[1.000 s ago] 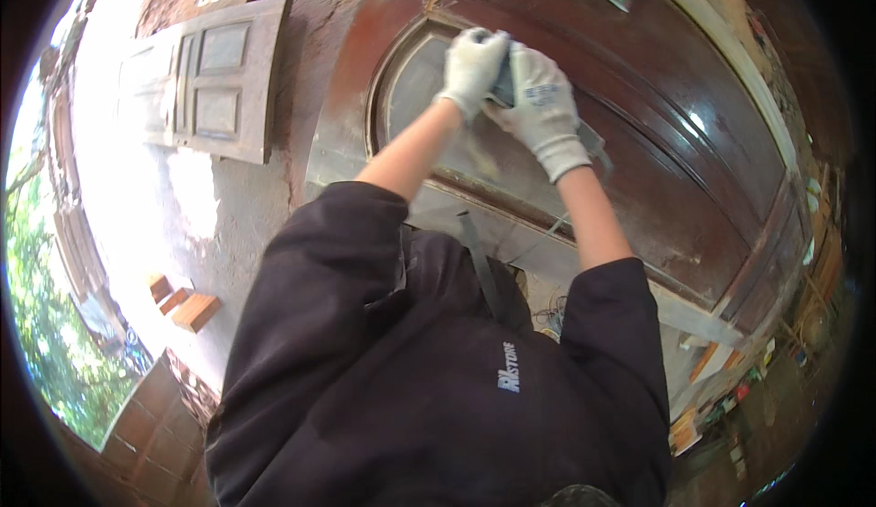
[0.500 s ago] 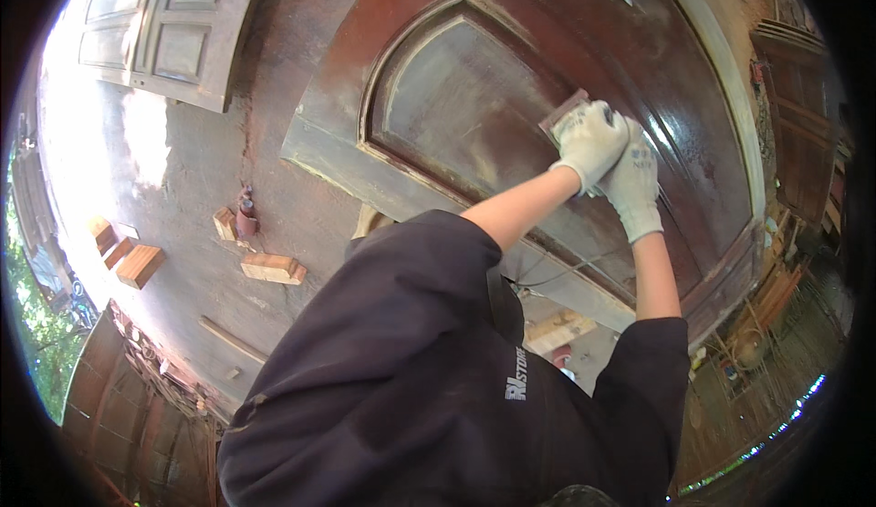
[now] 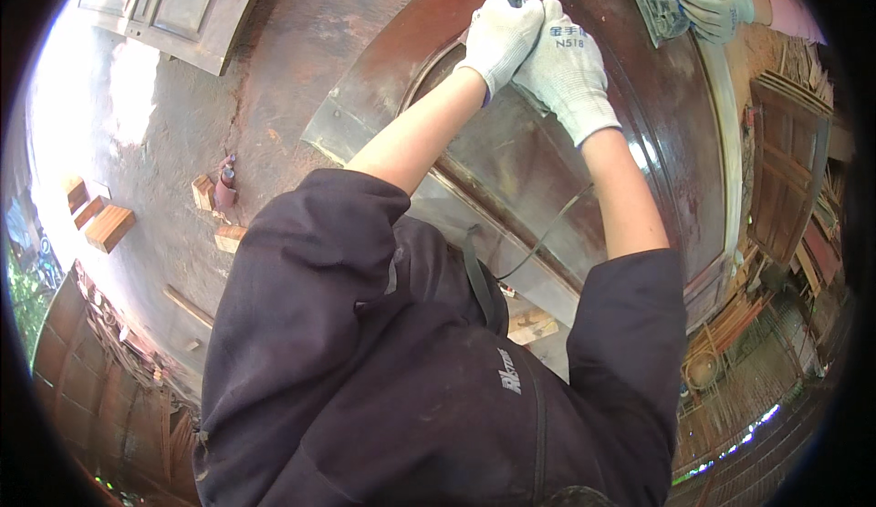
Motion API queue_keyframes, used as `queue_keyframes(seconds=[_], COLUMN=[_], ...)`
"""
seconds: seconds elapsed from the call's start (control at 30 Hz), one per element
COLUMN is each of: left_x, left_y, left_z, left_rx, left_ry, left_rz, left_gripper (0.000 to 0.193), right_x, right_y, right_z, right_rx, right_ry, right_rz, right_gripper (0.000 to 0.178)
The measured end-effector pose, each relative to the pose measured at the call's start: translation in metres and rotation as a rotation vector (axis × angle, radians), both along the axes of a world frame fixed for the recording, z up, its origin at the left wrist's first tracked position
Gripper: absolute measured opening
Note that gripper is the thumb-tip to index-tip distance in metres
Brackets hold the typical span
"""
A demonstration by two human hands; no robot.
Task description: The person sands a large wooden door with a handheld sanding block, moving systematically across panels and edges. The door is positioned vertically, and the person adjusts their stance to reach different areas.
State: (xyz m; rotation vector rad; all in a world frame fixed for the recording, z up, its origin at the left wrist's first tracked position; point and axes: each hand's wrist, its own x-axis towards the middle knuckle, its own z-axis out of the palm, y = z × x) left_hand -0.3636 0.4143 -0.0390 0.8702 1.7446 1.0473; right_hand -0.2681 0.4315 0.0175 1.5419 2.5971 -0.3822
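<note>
Both my hands wear white knit gloves and are side by side over a reddish-brown panelled wooden door (image 3: pixel 511 169). My left hand (image 3: pixel 502 41) is closed over the far end of what looks like a flat sanding pad (image 3: pixel 531 98). Closed around its nearer part is my right hand (image 3: pixel 568 73), touching the left. The gloves hide most of the pad; a greyish edge shows below them. It lies near the top of the arched inset panel, whose surface looks dull and dusty. A thin dark cord (image 3: pixel 557 224) hangs between my forearms.
At the upper right, another person's gloved hands (image 3: pixel 716 10) hold a grey-green piece against the door. Another panelled door (image 3: pixel 187 10) lies at the upper left. Wood blocks (image 3: pixel 111 229) and a reddish bottle-like object (image 3: pixel 224 192) stand on the floor. Planks and a dark panel (image 3: pixel 789 169) lean at right.
My hands have slid the pad away from me and leftward, toward the panel's arched top. The view has shifted, and more of the other person's hands now shows.
</note>
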Motion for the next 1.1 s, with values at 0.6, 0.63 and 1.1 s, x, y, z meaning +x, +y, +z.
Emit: queue_keyframes(seconds=[0.6,0.63,1.1], left_x=[0.219,0.223,0.061], left_y=[-0.106,-0.108,-0.021], left_z=[0.023,0.025,0.003], left_rx=[-0.187,-0.197,-0.015], left_ry=[-0.168,-0.183,-0.178], left_rz=[0.003,0.008,0.062], left_gripper=[0.039,0.036,0.031], right_x=[0.308,0.311,0.152], right_y=[-0.123,-0.124,-0.029], right_z=[-0.020,-0.017,-0.026], right_rx=[-0.456,-0.455,-0.486], right_ry=[0.234,0.183,-0.134], right_rz=[-0.253,-0.253,-0.336], right_gripper=[0.093,0.092,0.082])
